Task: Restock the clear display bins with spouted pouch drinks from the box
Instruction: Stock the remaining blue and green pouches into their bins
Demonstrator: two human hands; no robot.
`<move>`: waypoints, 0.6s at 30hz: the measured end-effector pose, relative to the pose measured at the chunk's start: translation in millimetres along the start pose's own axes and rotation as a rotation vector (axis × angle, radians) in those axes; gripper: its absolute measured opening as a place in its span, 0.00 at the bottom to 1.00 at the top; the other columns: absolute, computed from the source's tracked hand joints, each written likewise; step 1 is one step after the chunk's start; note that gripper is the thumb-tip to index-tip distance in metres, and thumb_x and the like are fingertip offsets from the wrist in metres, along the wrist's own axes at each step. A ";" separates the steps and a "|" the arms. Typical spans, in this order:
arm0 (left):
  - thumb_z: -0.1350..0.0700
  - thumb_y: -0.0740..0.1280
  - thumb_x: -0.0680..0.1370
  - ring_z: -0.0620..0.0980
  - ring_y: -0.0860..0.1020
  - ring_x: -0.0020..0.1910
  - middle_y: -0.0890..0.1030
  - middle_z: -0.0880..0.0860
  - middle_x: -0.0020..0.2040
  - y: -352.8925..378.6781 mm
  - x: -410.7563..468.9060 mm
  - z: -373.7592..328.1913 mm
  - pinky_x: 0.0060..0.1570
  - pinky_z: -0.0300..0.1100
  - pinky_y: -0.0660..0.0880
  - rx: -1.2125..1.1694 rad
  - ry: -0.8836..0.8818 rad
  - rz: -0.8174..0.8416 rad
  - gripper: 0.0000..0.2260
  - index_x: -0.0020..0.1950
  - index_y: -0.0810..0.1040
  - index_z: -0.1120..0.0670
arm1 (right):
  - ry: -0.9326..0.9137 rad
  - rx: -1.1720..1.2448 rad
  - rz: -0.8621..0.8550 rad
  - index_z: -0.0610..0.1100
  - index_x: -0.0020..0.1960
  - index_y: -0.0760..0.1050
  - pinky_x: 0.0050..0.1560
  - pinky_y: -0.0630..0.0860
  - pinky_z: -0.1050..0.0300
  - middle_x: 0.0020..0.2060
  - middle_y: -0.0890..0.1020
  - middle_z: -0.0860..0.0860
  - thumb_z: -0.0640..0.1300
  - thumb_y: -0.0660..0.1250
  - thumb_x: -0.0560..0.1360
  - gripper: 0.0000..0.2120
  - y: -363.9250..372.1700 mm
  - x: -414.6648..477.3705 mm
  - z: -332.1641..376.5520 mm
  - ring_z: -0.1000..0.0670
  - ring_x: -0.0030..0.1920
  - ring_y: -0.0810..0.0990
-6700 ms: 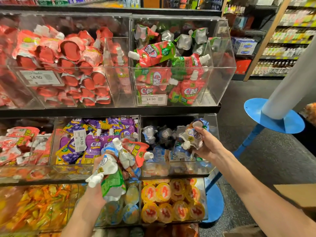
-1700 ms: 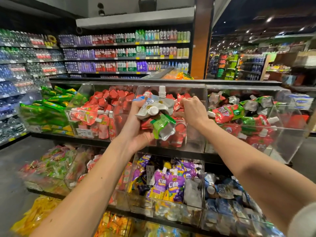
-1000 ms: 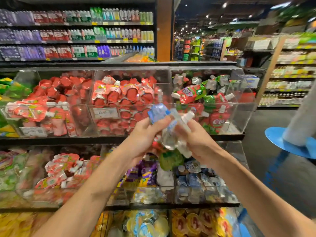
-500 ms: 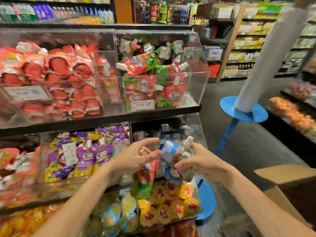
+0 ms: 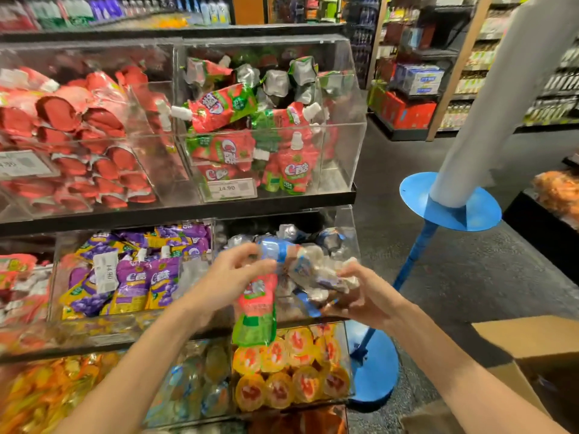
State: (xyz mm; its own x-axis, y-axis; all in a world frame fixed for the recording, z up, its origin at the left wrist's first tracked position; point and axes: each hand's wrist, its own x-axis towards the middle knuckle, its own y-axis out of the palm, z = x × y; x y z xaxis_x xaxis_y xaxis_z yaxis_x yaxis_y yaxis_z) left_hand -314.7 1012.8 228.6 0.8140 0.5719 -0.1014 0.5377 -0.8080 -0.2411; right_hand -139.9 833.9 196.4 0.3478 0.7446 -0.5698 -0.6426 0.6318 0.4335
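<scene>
My left hand (image 5: 232,281) pinches a red and green pouch (image 5: 255,311) that hangs straight down in front of the lower shelf edge. My right hand (image 5: 366,296) curls round a blurry bunch of blue and white pouches (image 5: 308,267). Both hands are just in front of the open clear bin (image 5: 350,228) that holds blue pouches. A black shelf edge (image 5: 282,203) runs above the hands. Right of my right hand the floor (image 5: 470,277) is open, with a blue stand (image 5: 372,374) near. The box (image 5: 529,339) sits low, right of my right arm.
</scene>
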 end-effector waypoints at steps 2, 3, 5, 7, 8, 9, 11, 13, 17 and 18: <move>0.60 0.74 0.75 0.44 0.81 0.40 0.85 0.56 0.44 -16.9 0.4 -6.3 0.40 0.36 0.75 -0.012 0.017 -0.074 0.09 0.53 0.81 0.53 | -0.046 -0.037 -0.122 0.40 0.46 0.68 0.28 0.77 0.55 0.40 0.74 0.41 0.32 0.62 0.76 0.05 -3.2 8.0 3.3 0.40 0.40 0.75; 0.61 0.74 0.75 0.42 0.80 0.38 0.84 0.54 0.44 -26.4 1.9 -8.5 0.37 0.33 0.75 0.022 0.034 -0.112 0.10 0.54 0.80 0.53 | -0.083 -0.058 -0.152 0.39 0.46 0.69 0.26 0.75 0.56 0.38 0.75 0.41 0.31 0.61 0.77 0.05 -4.0 10.3 6.9 0.41 0.40 0.76; 0.60 0.74 0.74 0.43 0.78 0.37 0.82 0.54 0.45 -43.8 4.9 -11.9 0.35 0.33 0.73 0.104 0.058 -0.161 0.11 0.54 0.80 0.51 | -0.214 -0.134 -0.161 0.38 0.53 0.74 0.30 0.74 0.57 0.41 0.80 0.41 0.32 0.64 0.78 0.05 -5.2 14.5 15.6 0.42 0.40 0.79; 0.57 0.77 0.72 0.47 0.77 0.39 0.83 0.57 0.46 -55.6 8.4 -13.3 0.39 0.39 0.74 0.156 0.067 -0.180 0.13 0.54 0.80 0.49 | -0.411 -0.352 -0.187 0.41 0.58 0.76 0.33 0.76 0.61 0.44 0.83 0.45 0.34 0.67 0.78 0.09 -5.5 16.5 25.4 0.49 0.39 0.82; 0.55 0.77 0.72 0.48 0.78 0.40 0.83 0.58 0.47 -60.2 10.8 -11.7 0.40 0.42 0.74 0.170 0.056 -0.185 0.13 0.54 0.80 0.48 | -0.525 -0.525 -0.216 0.43 0.59 0.77 0.38 0.78 0.62 0.45 0.83 0.47 0.35 0.68 0.78 0.11 -4.5 18.2 30.1 0.52 0.41 0.83; 0.54 0.77 0.72 0.49 0.79 0.41 0.83 0.58 0.48 -63.2 12.9 -10.8 0.41 0.44 0.74 0.171 0.045 -0.183 0.12 0.54 0.81 0.48 | -0.614 -0.696 -0.243 0.45 0.60 0.76 0.43 0.79 0.61 0.46 0.84 0.49 0.36 0.69 0.77 0.13 -3.2 21.8 33.5 0.53 0.44 0.83; 0.53 0.77 0.72 0.50 0.80 0.42 0.83 0.60 0.50 -67.8 14.8 -9.0 0.42 0.46 0.75 0.154 0.033 -0.176 0.12 0.54 0.81 0.48 | -0.670 -0.935 -0.272 0.47 0.60 0.72 0.49 0.79 0.56 0.47 0.83 0.51 0.40 0.72 0.75 0.16 3.1 29.2 38.0 0.51 0.47 0.83; 0.50 0.77 0.71 0.54 0.82 0.44 0.83 0.61 0.50 -71.2 15.0 -7.5 0.44 0.50 0.76 0.115 0.016 -0.179 0.14 0.55 0.81 0.48 | -0.687 -1.152 -0.236 0.47 0.57 0.72 0.51 0.79 0.48 0.49 0.83 0.48 0.42 0.72 0.76 0.13 8.2 41.1 37.4 0.46 0.49 0.82; 0.52 0.73 0.75 0.56 0.85 0.45 0.86 0.56 0.48 -77.9 11.6 -7.7 0.40 0.49 0.79 0.088 -0.007 -0.176 0.12 0.58 0.80 0.48 | -0.791 -1.685 -0.275 0.51 0.59 0.74 0.50 0.76 0.49 0.53 0.83 0.50 0.46 0.65 0.81 0.07 4.2 64.4 32.7 0.44 0.52 0.80; 0.53 0.73 0.76 0.55 0.85 0.45 0.86 0.55 0.47 -78.3 10.2 -8.2 0.43 0.50 0.79 0.087 -0.004 -0.171 0.12 0.58 0.80 0.48 | -0.787 -1.717 -0.294 0.52 0.59 0.74 0.50 0.74 0.50 0.54 0.83 0.51 0.46 0.64 0.81 0.07 1.7 68.0 35.3 0.44 0.53 0.80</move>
State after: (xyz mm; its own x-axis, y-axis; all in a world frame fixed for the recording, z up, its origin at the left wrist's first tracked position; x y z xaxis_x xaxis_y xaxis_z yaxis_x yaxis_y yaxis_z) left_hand -346.6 1080.8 254.4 0.7112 0.7008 -0.0558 0.6470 -0.6835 -0.3380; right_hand -93.2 893.2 183.0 0.4249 0.8962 0.1280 -0.2288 0.2431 -0.9426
